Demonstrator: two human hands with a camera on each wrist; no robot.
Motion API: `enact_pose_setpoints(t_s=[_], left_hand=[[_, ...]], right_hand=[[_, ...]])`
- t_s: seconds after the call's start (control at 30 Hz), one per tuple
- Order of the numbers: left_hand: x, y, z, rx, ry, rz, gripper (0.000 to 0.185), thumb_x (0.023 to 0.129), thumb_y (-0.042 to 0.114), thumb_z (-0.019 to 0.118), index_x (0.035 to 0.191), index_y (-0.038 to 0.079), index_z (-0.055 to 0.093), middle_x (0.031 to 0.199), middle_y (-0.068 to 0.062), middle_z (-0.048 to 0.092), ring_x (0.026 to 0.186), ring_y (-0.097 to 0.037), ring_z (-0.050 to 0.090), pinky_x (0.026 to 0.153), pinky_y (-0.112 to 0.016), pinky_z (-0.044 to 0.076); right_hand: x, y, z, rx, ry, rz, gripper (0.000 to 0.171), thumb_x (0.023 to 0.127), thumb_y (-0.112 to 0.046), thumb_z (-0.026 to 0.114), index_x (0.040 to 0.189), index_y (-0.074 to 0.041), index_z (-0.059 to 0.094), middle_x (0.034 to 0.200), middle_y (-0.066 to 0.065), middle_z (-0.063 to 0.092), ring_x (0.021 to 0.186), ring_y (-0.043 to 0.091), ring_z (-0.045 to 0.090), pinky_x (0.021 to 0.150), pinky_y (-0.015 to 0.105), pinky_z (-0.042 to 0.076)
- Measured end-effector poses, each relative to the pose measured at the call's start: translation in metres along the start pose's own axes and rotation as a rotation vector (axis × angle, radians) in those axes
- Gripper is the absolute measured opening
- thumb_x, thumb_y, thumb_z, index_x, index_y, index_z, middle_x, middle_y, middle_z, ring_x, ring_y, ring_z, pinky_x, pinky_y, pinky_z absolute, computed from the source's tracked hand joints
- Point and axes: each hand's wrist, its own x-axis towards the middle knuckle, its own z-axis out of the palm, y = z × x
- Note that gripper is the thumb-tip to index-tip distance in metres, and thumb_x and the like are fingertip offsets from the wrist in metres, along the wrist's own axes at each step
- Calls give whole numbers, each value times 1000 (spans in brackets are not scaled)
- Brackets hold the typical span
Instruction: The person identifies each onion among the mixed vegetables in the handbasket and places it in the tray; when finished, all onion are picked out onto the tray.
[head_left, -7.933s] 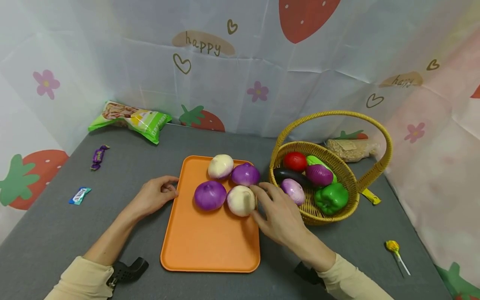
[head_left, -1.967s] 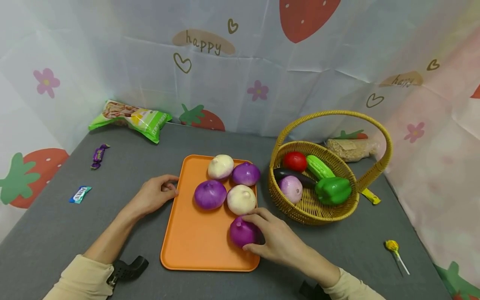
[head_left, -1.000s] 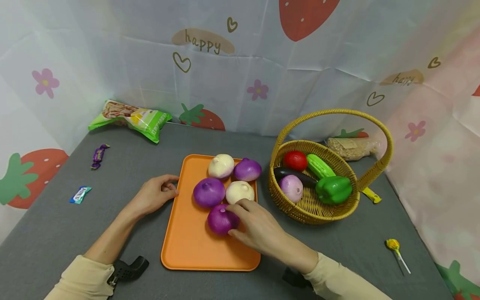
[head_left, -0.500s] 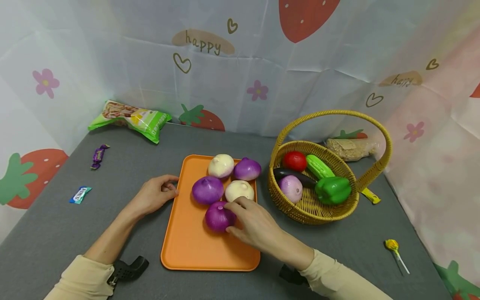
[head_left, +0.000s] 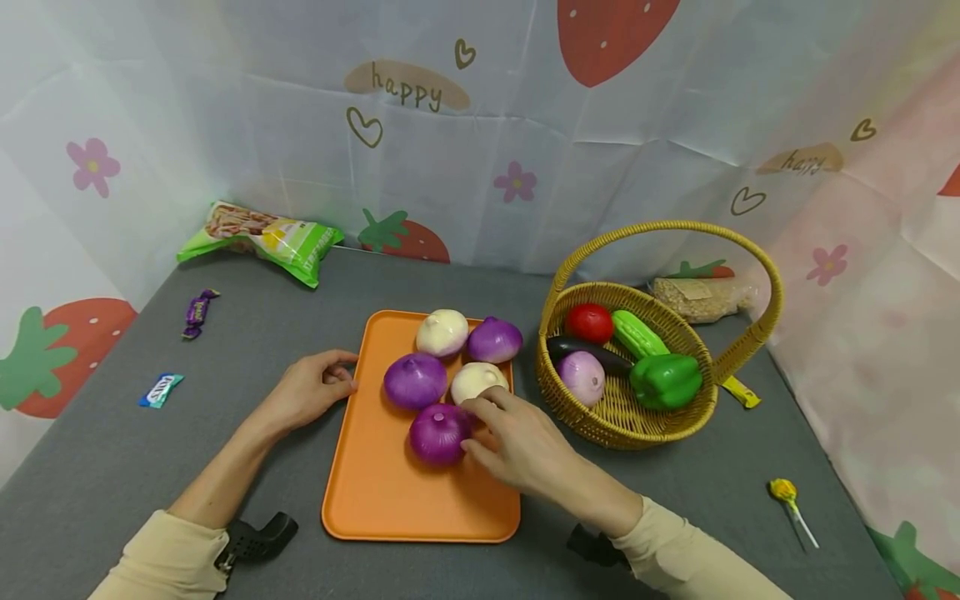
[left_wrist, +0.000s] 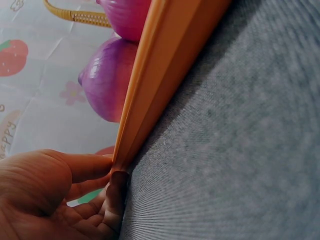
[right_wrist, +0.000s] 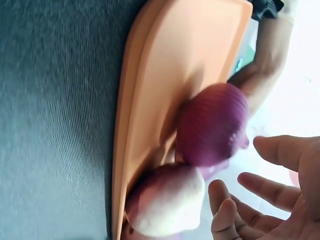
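Compared with half a second ago, the right hand has let go of the dark purple onion: the fingers that lay over it are now drawn back just to its right, spread and relaxed, holding nothing. The onion sits on the orange tray in nearly the same spot, in front of the lighter purple onion and the white onion, close against both. The left hand is unchanged, resting at the tray's left edge.

The head view alone shows the layout: a second white onion and a pale purple onion at the tray's far end, and the wicker basket to the right.

The right wrist view shows what the head view hides: a clear gap between the open fingers and the dark purple onion, which touches the white onion.

The left wrist view shows the left hand's fingers curled against the tray rim, thumb below it.
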Motion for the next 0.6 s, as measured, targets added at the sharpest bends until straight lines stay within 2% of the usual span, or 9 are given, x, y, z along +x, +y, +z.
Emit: enact_pose_setpoints(t_s=[0.27, 0.4, 0.5, 0.6], left_hand=[[0, 1, 0, 1, -1, -3, 40, 93, 12, 63, 129, -4, 57, 93, -10, 68, 77, -12, 60, 75, -30, 46], [0, 1, 0, 2, -1, -4, 40, 93, 12, 62, 130, -3, 57, 93, -10, 68, 77, -13, 59, 76, -31, 45], [0, 2, 0, 0, -1, -2, 40, 93, 12, 62, 130, -4, 57, 93, -10, 68, 77, -13, 59, 76, -31, 46], [-1, 2, 0, -4, -4, -5, 41, 93, 12, 62, 130, -4, 56, 93, -11, 68, 78, -13, 60, 76, -32, 46]], right_hand=[[-3, 20, -23, -10, 115, 81, 25, 84, -18, 72, 108, -12, 70, 99, 2, 65, 70, 8, 55, 59, 19, 43], [-4, 40, -45, -45, 158, 187, 26, 86, -22, 70, 111, -13, 70, 100, 4, 65, 69, 13, 56, 58, 25, 44], [-4, 57, -63, -78, 114, 305, 33, 89, -27, 67, 119, -12, 66, 109, 7, 64, 77, 20, 60, 64, 36, 49], [-3, 76, -75, -99, -15, 422, 45, 92, -33, 63, 131, -12, 58, 122, 14, 59, 92, 29, 62, 73, 48, 52]])
